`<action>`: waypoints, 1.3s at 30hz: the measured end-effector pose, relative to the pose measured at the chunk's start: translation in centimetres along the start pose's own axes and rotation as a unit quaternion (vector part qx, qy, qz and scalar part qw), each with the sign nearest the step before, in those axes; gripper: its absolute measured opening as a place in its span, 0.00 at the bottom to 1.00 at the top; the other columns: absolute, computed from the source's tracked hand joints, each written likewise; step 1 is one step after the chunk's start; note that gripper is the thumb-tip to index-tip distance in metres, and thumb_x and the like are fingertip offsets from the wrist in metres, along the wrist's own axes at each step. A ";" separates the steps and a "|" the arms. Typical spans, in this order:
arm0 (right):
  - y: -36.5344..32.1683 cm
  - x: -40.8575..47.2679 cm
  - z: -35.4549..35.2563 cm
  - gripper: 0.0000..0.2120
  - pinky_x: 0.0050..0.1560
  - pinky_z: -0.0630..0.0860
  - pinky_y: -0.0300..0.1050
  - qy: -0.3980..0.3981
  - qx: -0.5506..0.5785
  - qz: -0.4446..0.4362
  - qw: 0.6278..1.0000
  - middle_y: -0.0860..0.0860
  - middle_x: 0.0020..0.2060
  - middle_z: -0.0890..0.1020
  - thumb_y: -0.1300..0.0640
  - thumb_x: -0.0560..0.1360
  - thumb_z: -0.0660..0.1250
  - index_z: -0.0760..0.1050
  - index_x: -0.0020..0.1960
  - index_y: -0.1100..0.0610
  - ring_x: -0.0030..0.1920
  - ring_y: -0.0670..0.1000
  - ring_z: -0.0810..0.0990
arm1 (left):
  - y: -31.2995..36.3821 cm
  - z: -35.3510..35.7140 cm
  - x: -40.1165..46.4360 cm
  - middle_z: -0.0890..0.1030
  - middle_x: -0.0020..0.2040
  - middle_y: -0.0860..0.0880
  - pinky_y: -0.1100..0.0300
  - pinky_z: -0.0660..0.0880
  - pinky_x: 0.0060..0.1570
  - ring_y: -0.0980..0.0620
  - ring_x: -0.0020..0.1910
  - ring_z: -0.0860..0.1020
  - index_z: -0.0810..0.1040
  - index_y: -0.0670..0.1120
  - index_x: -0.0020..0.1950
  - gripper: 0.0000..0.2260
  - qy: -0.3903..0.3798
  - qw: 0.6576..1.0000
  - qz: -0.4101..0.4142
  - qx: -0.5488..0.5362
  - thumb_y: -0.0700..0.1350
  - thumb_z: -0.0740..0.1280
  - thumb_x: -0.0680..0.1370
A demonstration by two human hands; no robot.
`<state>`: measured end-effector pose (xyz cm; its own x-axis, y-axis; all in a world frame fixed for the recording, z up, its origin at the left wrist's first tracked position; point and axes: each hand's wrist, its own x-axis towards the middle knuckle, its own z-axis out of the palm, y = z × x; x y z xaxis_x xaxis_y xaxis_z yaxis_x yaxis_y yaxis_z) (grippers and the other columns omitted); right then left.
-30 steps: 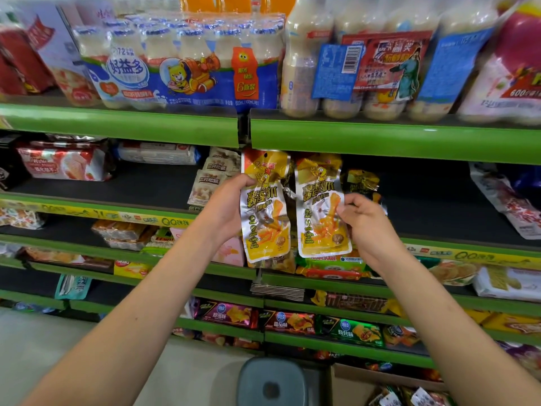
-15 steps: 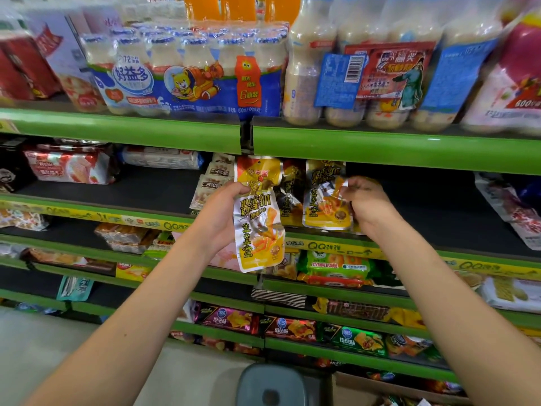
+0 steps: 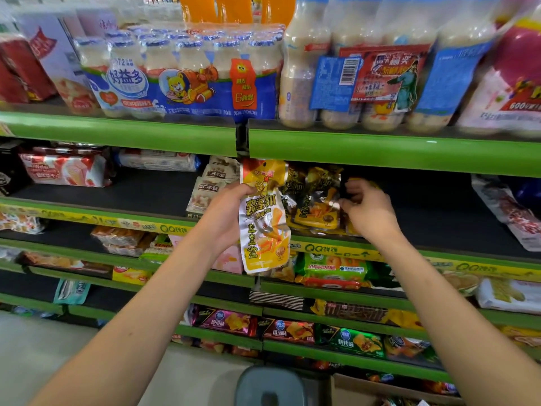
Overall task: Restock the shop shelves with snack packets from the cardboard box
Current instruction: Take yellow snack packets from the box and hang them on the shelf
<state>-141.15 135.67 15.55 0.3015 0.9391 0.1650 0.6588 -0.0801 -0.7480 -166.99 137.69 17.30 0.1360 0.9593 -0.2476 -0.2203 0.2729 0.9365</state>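
Note:
My left hand (image 3: 224, 213) grips a yellow and silver snack packet (image 3: 263, 227) by its upper left side and holds it upright in front of the middle shelf (image 3: 409, 249). Just to its right, a matching packet (image 3: 317, 200) stands on that shelf among several similar ones. My right hand (image 3: 369, 210) reaches into the shelf, its curled fingers and thumb pinching that standing packet's right edge. A corner of the cardboard box (image 3: 351, 389) shows at the bottom right, with a few packets inside.
Green-edged shelves fill the view. Bottled drink multipacks (image 3: 181, 80) stand on the top shelf, just above my hands. Beige packets (image 3: 213, 183) lie left of the yellow ones. Lower shelves carry crisps and biscuits. A grey stool (image 3: 269, 388) stands on the floor below.
My right hand carried its packet up and back onto the middle shelf and stood it there. My left hand stayed in front with the other packet.

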 end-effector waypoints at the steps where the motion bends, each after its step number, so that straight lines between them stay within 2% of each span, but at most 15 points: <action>1: 0.2 -0.2 -0.2 0.09 0.50 0.71 0.35 0.004 0.024 -0.005 1.000 0.43 0.49 0.81 0.57 0.77 0.69 0.78 0.57 0.51 0.52 0.46 0.80 | 0.0 0.5 0.3 0.80 0.63 0.43 0.46 0.72 0.65 0.44 0.64 0.76 0.76 0.42 0.64 0.17 0.007 1.000 0.001 0.017 0.43 0.67 0.75; 2: 0.2 -0.6 -0.4 0.03 0.45 0.72 0.33 -0.003 0.068 -0.001 0.998 0.40 0.45 0.82 0.56 0.78 0.68 0.78 0.50 0.48 0.46 0.41 0.80 | 0.0 1.1 0.5 0.79 0.64 0.44 0.47 0.71 0.66 0.44 0.66 0.74 0.75 0.43 0.65 0.17 0.012 1.000 0.001 0.025 0.42 0.67 0.76; 3: 0.1 -0.9 -0.4 0.04 0.41 0.73 0.33 -0.023 0.123 0.006 0.992 0.40 0.41 0.83 0.55 0.78 0.67 0.79 0.46 0.47 0.41 0.39 0.80 | 0.1 1.9 0.8 0.78 0.65 0.44 0.46 0.71 0.66 0.44 0.67 0.74 0.74 0.43 0.66 0.17 0.015 1.000 -0.001 0.026 0.41 0.67 0.77; 6: -0.7 -1.8 -0.1 0.02 0.34 0.77 0.39 -0.102 0.303 0.037 0.947 0.47 0.38 0.86 0.55 0.78 0.68 0.78 0.49 0.48 0.36 0.46 0.82 | 0.2 5.0 1.1 0.77 0.66 0.43 0.40 0.70 0.67 0.40 0.66 0.74 0.72 0.43 0.69 0.18 0.006 0.999 -0.019 0.032 0.39 0.66 0.79; 8: -0.9 -2.0 0.3 0.07 0.37 0.79 0.41 -0.123 0.328 0.031 0.936 0.48 0.39 0.86 0.57 0.76 0.71 0.77 0.52 0.47 0.39 0.48 0.84 | 0.2 7.6 1.1 0.81 0.56 0.44 0.46 0.75 0.62 0.42 0.58 0.78 0.76 0.46 0.60 0.11 -0.020 0.999 0.000 0.038 0.36 0.64 0.80; 10: -1.0 -2.0 0.3 0.13 0.37 0.79 0.40 -0.102 0.316 0.031 0.943 0.48 0.42 0.85 0.60 0.74 0.72 0.76 0.56 0.47 0.39 0.46 0.85 | 0.1 10.1 1.3 0.82 0.50 0.46 0.58 0.78 0.47 0.48 0.47 0.80 0.77 0.46 0.58 0.11 -0.042 0.997 0.033 0.052 0.33 0.62 0.79; 13: -0.4 -1.0 -0.5 0.14 0.24 0.76 0.41 -0.040 0.341 0.087 0.935 0.54 0.48 0.83 0.66 0.76 0.69 0.74 0.59 0.54 0.32 0.52 0.80 | -0.1 12.1 2.1 0.82 0.59 0.41 0.63 0.74 0.47 0.48 0.52 0.79 0.78 0.41 0.58 0.08 -0.033 0.976 0.106 0.189 0.38 0.64 0.80; 15: 0.6 0.4 -1.4 0.15 0.23 0.74 0.38 0.011 0.335 0.127 0.934 0.57 0.50 0.82 0.66 0.76 0.68 0.74 0.58 0.53 0.32 0.52 0.78 | -0.1 12.0 3.1 0.80 0.63 0.39 0.61 0.71 0.51 0.44 0.58 0.77 0.80 0.40 0.60 0.11 -0.013 0.912 0.172 0.373 0.42 0.63 0.81; 17: 1.6 1.9 -2.2 0.17 0.27 0.74 0.37 0.047 0.299 0.151 0.941 0.58 0.53 0.82 0.66 0.75 0.69 0.75 0.62 0.55 0.37 0.52 0.79 | -0.3 11.2 4.0 0.76 0.68 0.40 0.58 0.69 0.60 0.41 0.67 0.72 0.76 0.44 0.68 0.16 -0.017 0.817 0.224 0.530 0.44 0.62 0.82; 20: 2.7 3.6 -2.5 0.21 0.47 0.79 0.46 0.020 0.210 0.145 0.967 0.57 0.62 0.79 0.63 0.75 0.70 0.74 0.68 0.57 0.54 0.55 0.80 | -1.6 9.7 5.0 0.68 0.75 0.43 0.46 0.62 0.71 0.40 0.75 0.61 0.68 0.52 0.75 0.22 -0.055 0.695 0.236 0.677 0.50 0.61 0.81; 22: 2.9 3.8 -2.3 0.24 0.61 0.74 0.46 -0.028 0.072 0.107 0.991 0.57 0.66 0.77 0.57 0.76 0.71 0.72 0.70 0.58 0.63 0.57 0.77 | -2.7 8.9 5.5 0.63 0.78 0.46 0.41 0.54 0.74 0.41 0.77 0.56 0.63 0.55 0.77 0.23 -0.071 0.660 0.203 0.720 0.55 0.57 0.81; 24: 3.0 3.5 -1.9 0.25 0.63 0.70 0.44 -0.039 -0.060 0.067 0.995 0.57 0.67 0.75 0.50 0.76 0.69 0.70 0.70 0.58 0.66 0.60 0.74 | -3.4 8.5 5.9 0.60 0.79 0.47 0.41 0.49 0.75 0.42 0.79 0.53 0.58 0.57 0.79 0.25 -0.076 0.652 0.185 0.731 0.57 0.55 0.81; 27: 3.3 2.9 -1.6 0.29 0.65 0.69 0.55 -0.022 -0.172 0.037 0.984 0.59 0.68 0.71 0.42 0.77 0.65 0.66 0.73 0.54 0.68 0.65 0.67 | -4.2 8.3 6.0 0.59 0.80 0.47 0.41 0.48 0.76 0.42 0.79 0.51 0.54 0.57 0.80 0.28 -0.070 0.649 0.185 0.735 0.61 0.53 0.81; 32: 3.2 2.3 -1.2 0.32 0.70 0.61 0.60 -0.112 -0.175 0.040 0.977 0.56 0.75 0.67 0.37 0.77 0.62 0.62 0.77 0.48 0.75 0.64 0.58 | -4.5 8.6 5.9 0.59 0.80 0.47 0.40 0.49 0.76 0.42 0.79 0.52 0.54 0.56 0.80 0.29 -0.058 0.666 0.182 0.721 0.60 0.54 0.80; 39: 2.8 2.2 -0.9 0.32 0.73 0.62 0.59 -0.133 -0.158 0.020 0.978 0.55 0.75 0.67 0.36 0.76 0.61 0.63 0.76 0.48 0.75 0.62 0.60 | -4.9 9.2 5.0 0.60 0.80 0.46 0.40 0.48 0.77 0.43 0.80 0.51 0.56 0.53 0.80 0.27 -0.042 0.688 0.176 0.703 0.55 0.55 0.81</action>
<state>-138.08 137.22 14.41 0.1687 0.9836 -0.0639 0.8428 -0.1776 -0.5082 -156.34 140.48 13.75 0.3812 0.9243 0.0157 0.8902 -0.3716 0.2634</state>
